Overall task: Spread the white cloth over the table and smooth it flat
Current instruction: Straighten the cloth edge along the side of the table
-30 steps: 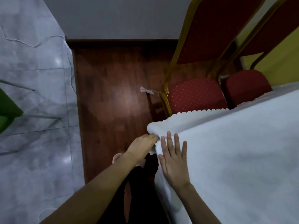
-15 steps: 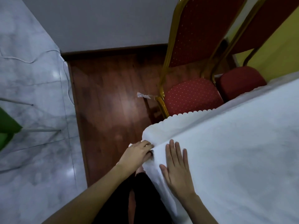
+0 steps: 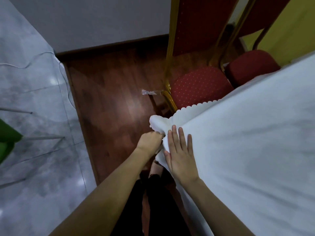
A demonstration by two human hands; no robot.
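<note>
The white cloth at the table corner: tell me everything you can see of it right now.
The white cloth looks like plain matte fabric with a scalloped hem. It covers the tabletop and drapes over the edges, mostly flat with faint ripples. At the corner it is bunched. The left hand grips that bunch, while the right hand lies flat on it, fingers spread.

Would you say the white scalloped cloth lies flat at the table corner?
No: the white scalloped cloth is bunched there, gathered in the left hand.

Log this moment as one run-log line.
left hand: gripping cloth corner | right hand: flat on white cloth | corner bunched | chairs beside table
</note>
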